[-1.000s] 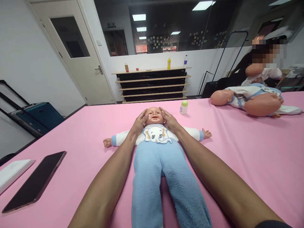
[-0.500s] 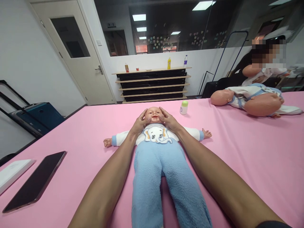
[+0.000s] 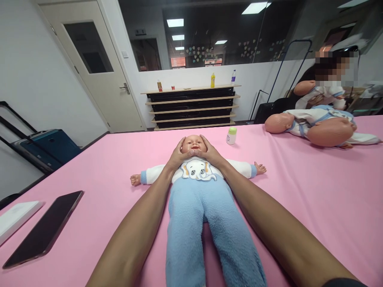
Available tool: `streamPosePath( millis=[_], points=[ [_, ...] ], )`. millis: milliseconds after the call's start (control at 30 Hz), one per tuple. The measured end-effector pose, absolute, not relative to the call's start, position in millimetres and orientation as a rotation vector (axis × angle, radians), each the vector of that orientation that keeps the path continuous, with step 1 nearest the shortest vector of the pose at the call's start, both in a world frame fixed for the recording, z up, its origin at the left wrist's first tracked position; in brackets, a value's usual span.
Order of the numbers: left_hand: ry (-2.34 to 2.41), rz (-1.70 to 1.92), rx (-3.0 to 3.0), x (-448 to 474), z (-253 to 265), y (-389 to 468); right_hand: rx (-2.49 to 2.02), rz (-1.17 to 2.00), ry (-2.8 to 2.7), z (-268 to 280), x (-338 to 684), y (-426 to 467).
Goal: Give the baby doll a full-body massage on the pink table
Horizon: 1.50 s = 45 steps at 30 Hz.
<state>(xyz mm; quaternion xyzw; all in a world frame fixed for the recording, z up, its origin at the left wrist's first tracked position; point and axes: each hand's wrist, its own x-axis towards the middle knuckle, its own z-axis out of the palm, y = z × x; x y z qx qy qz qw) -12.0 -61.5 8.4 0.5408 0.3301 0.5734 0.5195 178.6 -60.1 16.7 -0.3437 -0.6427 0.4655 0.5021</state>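
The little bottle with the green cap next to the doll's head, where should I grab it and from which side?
Grip the small bottle around its white body, just below the green cap, coming from the near right side. It stands upright on the pink table, apart from the doll, and the right hand is nearest it.

White walls. Door far left, white w/ dark glass panel, lever handle; switch plate on wall just right of it. Far wall: wide interior window, dark, reflecting ceiling light panels; heart stickers on glass. Below it, low shelf unit, wood boards w/ black stacks btwn them; bottles on top. Pink-covered table fills near ground. Blue suitcase left, by wall. Black chair far right. Floor dark, barely visible.
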Motion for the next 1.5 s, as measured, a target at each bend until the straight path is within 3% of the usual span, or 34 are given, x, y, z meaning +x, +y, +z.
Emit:
streamPosePath(
  millis=[300,700,1100,1500],
  points=[
    [0.629,1.323,1.09,-13,10,-59,-0.571,1.509,-1.252,7,174,-48],
    [0.828,1.377,1.388,-13,6,-59,-0.831,1.1,-1.584,13,178,-57],
    [0.669,1.392,1.128,-10,4,-54,-0.631,1.439,-1.312,3,172,-44],
    [0.829,1.359,1.407,-15,7,-59,-0.79,1.17,-1.581,17,180,-60]
  ],
)
